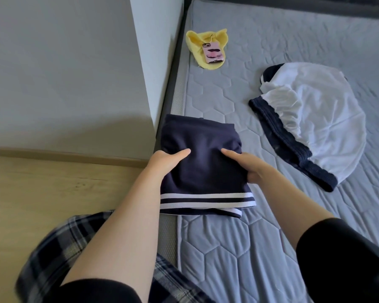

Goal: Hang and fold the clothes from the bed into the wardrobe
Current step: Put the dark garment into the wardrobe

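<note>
A folded navy garment [202, 171] with white stripes along its near hem lies at the left edge of the grey quilted bed [271, 248]. My left hand [165, 161] grips its left side, thumb on top and fingers hidden underneath. My right hand [246, 164] grips its right side the same way, thumb laid on the cloth. A white garment with navy trim [313, 123] lies spread on the bed to the right, apart from both hands. The wardrobe is not in view.
A yellow cloth [197, 43] with a pink-cased phone [212, 52] on it lies at the bed's far left. A pale wall corner [140, 73] stands left of the bed, above wooden floor [42, 193]. Plaid trousers [59, 248] show at the bottom left.
</note>
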The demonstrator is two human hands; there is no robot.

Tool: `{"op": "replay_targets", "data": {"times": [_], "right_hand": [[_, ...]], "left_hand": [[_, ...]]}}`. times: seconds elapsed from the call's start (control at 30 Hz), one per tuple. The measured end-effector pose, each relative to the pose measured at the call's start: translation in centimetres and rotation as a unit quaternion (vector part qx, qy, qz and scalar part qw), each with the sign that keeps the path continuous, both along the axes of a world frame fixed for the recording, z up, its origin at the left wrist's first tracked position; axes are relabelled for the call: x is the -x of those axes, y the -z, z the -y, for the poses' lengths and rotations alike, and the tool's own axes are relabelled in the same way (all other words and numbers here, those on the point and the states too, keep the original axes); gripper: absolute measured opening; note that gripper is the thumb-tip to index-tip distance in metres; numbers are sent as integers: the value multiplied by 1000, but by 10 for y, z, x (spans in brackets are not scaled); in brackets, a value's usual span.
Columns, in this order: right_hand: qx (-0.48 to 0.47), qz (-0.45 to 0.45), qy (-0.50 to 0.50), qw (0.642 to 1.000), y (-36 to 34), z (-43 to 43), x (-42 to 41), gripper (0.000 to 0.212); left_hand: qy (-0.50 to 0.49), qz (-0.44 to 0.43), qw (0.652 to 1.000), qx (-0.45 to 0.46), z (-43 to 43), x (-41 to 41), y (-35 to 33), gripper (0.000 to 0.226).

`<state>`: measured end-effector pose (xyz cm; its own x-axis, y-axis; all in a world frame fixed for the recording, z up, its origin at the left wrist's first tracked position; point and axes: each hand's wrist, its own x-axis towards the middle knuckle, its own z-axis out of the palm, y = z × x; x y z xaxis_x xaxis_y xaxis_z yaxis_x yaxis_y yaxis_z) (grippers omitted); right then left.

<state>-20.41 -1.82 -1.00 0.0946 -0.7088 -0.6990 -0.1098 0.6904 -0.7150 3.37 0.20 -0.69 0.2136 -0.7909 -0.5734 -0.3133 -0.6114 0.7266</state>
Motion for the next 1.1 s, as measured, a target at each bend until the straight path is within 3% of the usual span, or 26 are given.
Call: {"op": "replay_targets", "data": {"times": [0.07, 0.17, 0.27, 0.37, 0.43, 0.5, 0.57, 0.63, 0.7, 0.73, 0.77, 0.8, 0.83, 0.9, 1.0, 1.1], "right_hand": [[-22, 34, -21, 999, -2, -1, 0, 53], [-22, 64, -5, 998, -11, -2, -5, 29], [35, 65, 21, 997, -44, 7, -7, 20], [177, -24, 20, 984, -98, 19, -11, 18], [295, -125, 12, 947, -135, 23, -17, 17], [412, -238, -6, 880, -165, 25, -27, 16], [505, -357, -45, 785, -182, 21, -40, 15], [554, -473, -106, 677, -179, 11, -59, 20], [559, -578, -206, 557, -152, -5, -80, 34], [541, -600, -275, 521, -133, -13, -88, 43], [506, -590, -352, 521, -112, -22, -93, 53], [446, -549, -430, 561, -93, -29, -94, 63], [367, -485, -490, 624, -78, -34, -93, 71], [256, -371, -511, 732, -56, -37, -86, 72], [338, -326, -355, 809, -40, -32, -72, 46], [435, -407, -105, 796, -30, -20, -48, 37]], "left_hand": [[-16, -4, 1000, 8, 0, 1, 5, 76], [-55, -26, 998, 26, 1, 3, 4, 75], [-83, -121, 988, 47, 4, 7, -4, 68], [-83, -186, 973, 109, 4, 15, -9, 46], [-101, -170, 969, 150, 1, 22, -13, 38], [-128, -219, 956, 143, 0, 23, -17, 24], [-136, -355, 918, 115, -2, 21, -24, 17], [-164, -451, 871, 109, -1, 12, -28, 29], [-220, -483, 840, 110, 1, -1, -27, 41], [-250, -486, 831, 101, 2, -8, -25, 45], [-277, -473, 832, 84, 2, -12, -22, 49], [-298, -434, 848, 61, 1, -16, -18, 53], [-308, -373, 874, 37, 0, -19, -14, 55], [-276, -246, 929, 16, -2, -19, -8, 58], [-158, -100, 981, 43, -6, -13, -1, 70], [-79, -33, 994, 63, -11, -3, 3, 87]]}}
